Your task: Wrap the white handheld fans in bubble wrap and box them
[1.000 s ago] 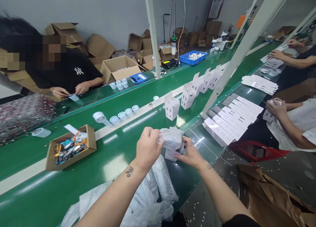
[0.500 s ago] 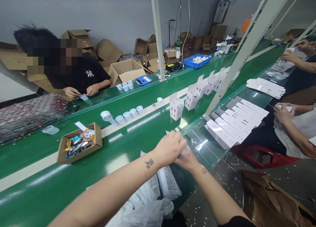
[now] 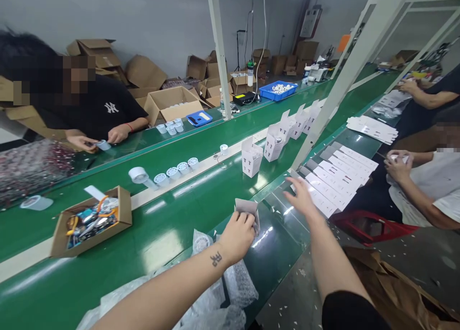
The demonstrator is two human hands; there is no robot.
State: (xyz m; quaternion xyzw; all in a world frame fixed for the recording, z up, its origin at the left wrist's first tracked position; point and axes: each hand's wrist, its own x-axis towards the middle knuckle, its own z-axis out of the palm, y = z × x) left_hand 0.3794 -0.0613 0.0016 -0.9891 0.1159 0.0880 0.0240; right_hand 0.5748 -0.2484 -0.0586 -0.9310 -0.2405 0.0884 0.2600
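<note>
My left hand (image 3: 237, 236) is closed on a small white carton (image 3: 247, 209) that rests on the near edge of the green conveyor belt (image 3: 172, 224). My right hand (image 3: 301, 197) is open with fingers spread, reaching toward the stack of flat white carton blanks (image 3: 336, 179) on the side shelf; it holds nothing. Bubble-wrap bags (image 3: 215, 291) lie under my left forearm.
Several upright open white cartons (image 3: 273, 142) stand along the belt. A cardboard tray of tools (image 3: 89, 220), a tape roll (image 3: 138, 174) and small white cups (image 3: 176, 169) sit farther left. One person works across the belt, others at right. A white post (image 3: 338, 76) slants up.
My hands came apart. The left set the small carton down on the belt and stayed on it; the right let go and reached right toward the flat carton blanks.
</note>
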